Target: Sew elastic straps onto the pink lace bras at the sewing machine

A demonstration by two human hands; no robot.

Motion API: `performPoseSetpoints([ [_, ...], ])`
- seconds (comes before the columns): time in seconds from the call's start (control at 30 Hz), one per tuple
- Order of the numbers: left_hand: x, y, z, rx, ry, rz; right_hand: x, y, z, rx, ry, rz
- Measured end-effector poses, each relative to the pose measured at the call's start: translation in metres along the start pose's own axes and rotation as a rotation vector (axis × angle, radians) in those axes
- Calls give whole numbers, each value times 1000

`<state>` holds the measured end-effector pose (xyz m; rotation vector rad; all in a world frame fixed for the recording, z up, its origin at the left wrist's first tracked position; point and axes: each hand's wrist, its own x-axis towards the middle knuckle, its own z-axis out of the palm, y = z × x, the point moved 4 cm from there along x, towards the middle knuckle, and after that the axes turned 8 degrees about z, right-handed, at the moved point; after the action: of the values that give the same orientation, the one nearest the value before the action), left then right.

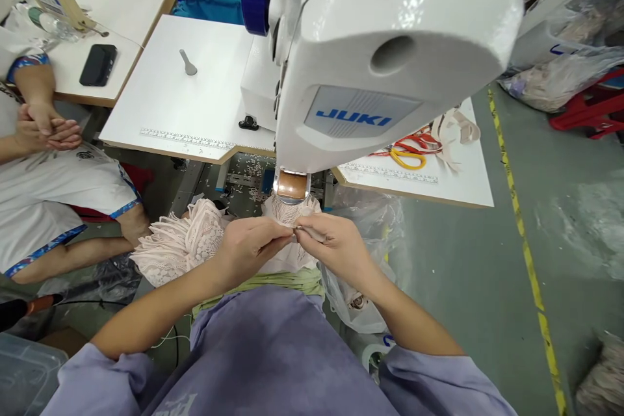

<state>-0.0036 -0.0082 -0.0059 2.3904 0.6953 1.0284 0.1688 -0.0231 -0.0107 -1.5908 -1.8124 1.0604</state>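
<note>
A piece of pale pink lace fabric (287, 257) hangs between my hands, just in front of the sewing machine (361, 65). My left hand (253, 244) pinches its edge from the left. From the right, my right hand (334, 244) pinches the same edge, with the fingertips of both hands nearly meeting. Part of the lace reaches up below the machine's sewing head, near a brown-tinted guard (291, 186). What lies right between the fingertips is too small to make out. A bunched pile of pink lace pieces (182, 240) rests beside my left forearm.
Yellow-handled scissors (408, 160) and fabric strips (451, 133) lie on the right part of the white table (205, 104). A clear plastic bag (361, 305) hangs by my right forearm. At left, another person (53, 175) sits with hands clasped, near a black phone-like device (98, 65).
</note>
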Motion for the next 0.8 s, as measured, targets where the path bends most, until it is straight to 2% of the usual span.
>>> performPoseSetpoints([
  [0.17, 2, -3, -1, -56, -20, -67, 1, 1, -5, 134, -105, 31],
  [0.43, 5, -5, 0, -138, -73, -106, 1, 1, -9, 138, -191, 17],
  [0.53, 7, -11, 2, -156, -213, -210, 1, 2, -8, 137, -203, 24],
  [0.63, 7, -16, 5, -137, -404, -219, 1, 5, -4, 151, -249, 44],
  [0.7, 8, -17, 5, -39, -428, -156, 0, 4, -3, 127, -220, 33],
  [0.8, 11, -13, 2, 125, -321, -38, -4, -1, -7, 24, -31, -36],
])
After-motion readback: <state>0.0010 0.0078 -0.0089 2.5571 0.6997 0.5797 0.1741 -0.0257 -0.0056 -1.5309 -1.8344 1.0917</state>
